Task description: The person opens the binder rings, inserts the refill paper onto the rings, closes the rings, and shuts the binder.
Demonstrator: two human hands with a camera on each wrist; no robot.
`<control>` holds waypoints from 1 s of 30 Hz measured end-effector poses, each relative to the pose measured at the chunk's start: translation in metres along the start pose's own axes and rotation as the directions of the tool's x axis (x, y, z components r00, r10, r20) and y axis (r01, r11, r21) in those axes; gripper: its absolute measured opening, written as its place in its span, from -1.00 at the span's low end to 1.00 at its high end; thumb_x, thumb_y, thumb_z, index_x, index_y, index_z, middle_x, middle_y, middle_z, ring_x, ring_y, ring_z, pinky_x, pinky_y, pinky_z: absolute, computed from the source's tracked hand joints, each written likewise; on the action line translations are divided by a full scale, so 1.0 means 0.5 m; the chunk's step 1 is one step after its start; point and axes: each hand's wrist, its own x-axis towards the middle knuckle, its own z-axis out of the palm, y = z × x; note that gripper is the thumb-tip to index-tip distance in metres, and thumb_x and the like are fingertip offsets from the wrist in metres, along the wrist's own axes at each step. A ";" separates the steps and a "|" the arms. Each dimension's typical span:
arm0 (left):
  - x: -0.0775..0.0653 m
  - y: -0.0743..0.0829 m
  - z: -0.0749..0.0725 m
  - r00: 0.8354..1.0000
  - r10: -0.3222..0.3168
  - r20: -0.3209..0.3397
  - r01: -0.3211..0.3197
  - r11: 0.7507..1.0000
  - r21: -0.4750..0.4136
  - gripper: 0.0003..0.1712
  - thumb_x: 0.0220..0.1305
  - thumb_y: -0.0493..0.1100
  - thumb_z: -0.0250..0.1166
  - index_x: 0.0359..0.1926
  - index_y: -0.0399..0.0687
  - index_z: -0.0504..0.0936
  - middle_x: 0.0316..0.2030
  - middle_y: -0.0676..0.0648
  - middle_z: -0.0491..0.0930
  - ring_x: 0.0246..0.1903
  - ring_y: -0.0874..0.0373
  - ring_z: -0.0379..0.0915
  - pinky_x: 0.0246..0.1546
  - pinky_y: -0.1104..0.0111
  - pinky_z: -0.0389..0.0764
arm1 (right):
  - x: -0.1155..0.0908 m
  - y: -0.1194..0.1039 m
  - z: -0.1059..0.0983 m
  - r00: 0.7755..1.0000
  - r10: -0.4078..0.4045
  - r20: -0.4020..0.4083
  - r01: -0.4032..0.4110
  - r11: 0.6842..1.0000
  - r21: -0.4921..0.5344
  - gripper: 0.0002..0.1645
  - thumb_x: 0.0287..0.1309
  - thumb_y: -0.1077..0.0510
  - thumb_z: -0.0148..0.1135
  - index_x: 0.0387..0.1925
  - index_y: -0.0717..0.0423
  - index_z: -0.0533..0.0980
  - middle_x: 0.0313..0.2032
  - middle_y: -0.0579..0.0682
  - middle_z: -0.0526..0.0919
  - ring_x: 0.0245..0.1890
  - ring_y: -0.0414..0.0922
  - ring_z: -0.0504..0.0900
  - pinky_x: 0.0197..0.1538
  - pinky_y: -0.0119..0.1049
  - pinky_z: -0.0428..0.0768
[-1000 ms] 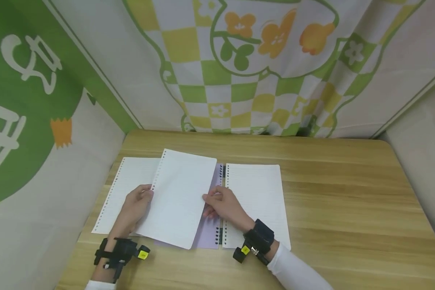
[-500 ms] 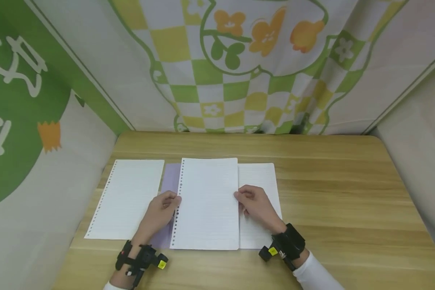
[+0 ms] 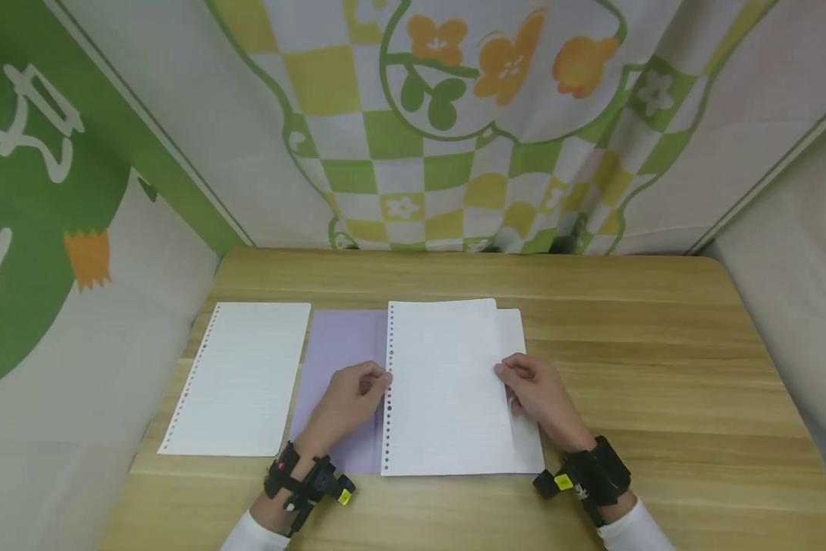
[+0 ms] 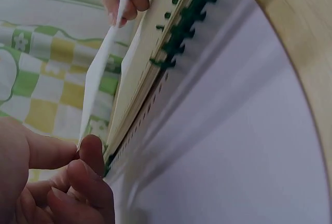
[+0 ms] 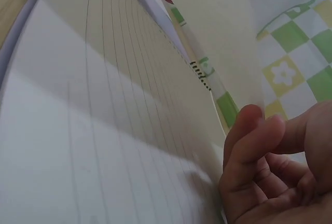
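Observation:
A punched, lined loose-leaf sheet point(image 3: 443, 390) is held up over the right side of an open ring-binder notebook. My left hand point(image 3: 350, 398) pinches its punched left edge between thumb and finger; my right hand point(image 3: 540, 394) pinches its right edge. Under it lies the notebook's stack of lined pages point(image 3: 525, 436), mostly covered in the head view. The lavender cover point(image 3: 337, 344) lies flat on the left. Dark green binder rings point(image 4: 181, 35) show in the left wrist view, apparently standing open. The right wrist view shows a gap between the held sheet point(image 5: 223, 32) and the stack.
Another punched loose-leaf sheet point(image 3: 236, 375) lies flat left of the notebook. All of it rests on a wooden table point(image 3: 633, 367), with a checked, flowered curtain point(image 3: 440, 168) behind its far edge. Each wrist wears a black strapped camera point(image 3: 316, 486).
Both hands have carried the sheet rightward, from over the left loose sheet and lavender cover to over the right-hand page stack. The sheet has straightened from its tilt, uncovering the left loose sheet.

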 end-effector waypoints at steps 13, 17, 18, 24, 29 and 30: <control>0.011 0.034 0.037 0.998 0.050 0.023 -0.050 0.999 0.003 -0.85 0.56 -0.07 0.29 -0.10 0.04 0.77 -0.31 0.10 0.73 -0.39 0.22 0.56 -0.37 0.37 0.57 | -0.011 0.025 -0.054 0.999 0.019 -0.028 -0.019 1.000 0.005 -0.64 0.55 0.09 0.25 0.12 0.32 0.60 -0.48 -0.06 0.58 -0.56 -0.19 0.47 -0.46 -0.40 0.50; 0.014 0.037 0.041 0.999 0.031 0.033 -0.031 0.999 -0.010 -0.86 0.53 -0.09 0.31 -0.10 0.03 0.77 -0.31 0.09 0.72 -0.37 0.19 0.55 -0.36 0.34 0.57 | -0.011 0.024 -0.060 0.999 0.025 -0.024 -0.025 1.000 0.008 -0.63 0.56 0.10 0.24 0.13 0.33 0.60 -0.49 -0.06 0.58 -0.57 -0.19 0.46 -0.47 -0.40 0.49; 0.015 0.037 0.042 0.999 0.027 0.036 -0.027 1.000 -0.005 -0.86 0.53 -0.09 0.31 -0.09 0.03 0.77 -0.31 0.09 0.72 -0.36 0.19 0.55 -0.35 0.34 0.57 | -0.011 0.025 -0.061 0.999 0.024 -0.024 -0.024 1.000 0.006 -0.63 0.56 0.10 0.24 0.13 0.34 0.60 -0.49 -0.06 0.57 -0.57 -0.19 0.46 -0.48 -0.39 0.49; 0.022 0.032 0.034 0.998 0.049 -0.039 -0.045 0.995 0.092 -0.83 0.52 -0.09 0.31 0.00 0.03 0.75 -0.27 0.08 0.72 -0.41 0.23 0.50 -0.36 0.34 0.54 | -0.010 0.028 -0.066 0.999 0.025 -0.028 -0.026 1.000 -0.003 -0.63 0.56 0.10 0.23 0.12 0.35 0.60 -0.51 -0.07 0.56 -0.59 -0.20 0.44 -0.50 -0.40 0.46; 0.035 0.037 0.026 0.981 0.182 -0.065 -0.164 0.961 0.222 -0.66 0.54 -0.08 0.29 0.23 -0.04 0.65 0.05 -0.04 0.71 -0.12 0.11 0.60 -0.09 0.22 0.65 | -0.008 0.033 -0.067 0.999 0.022 -0.025 -0.022 1.000 0.000 -0.64 0.56 0.11 0.23 0.11 0.35 0.60 -0.51 -0.08 0.57 -0.60 -0.21 0.44 -0.50 -0.40 0.46; 0.038 0.040 0.028 0.976 0.212 -0.048 -0.194 0.947 0.255 -0.61 0.54 -0.06 0.29 0.28 -0.05 0.62 0.16 -0.06 0.68 0.01 0.05 0.60 0.04 0.16 0.65 | -0.008 0.034 -0.067 0.999 0.021 -0.026 -0.021 1.000 -0.001 -0.64 0.56 0.11 0.23 0.11 0.35 0.60 -0.51 -0.08 0.57 -0.60 -0.21 0.44 -0.50 -0.40 0.46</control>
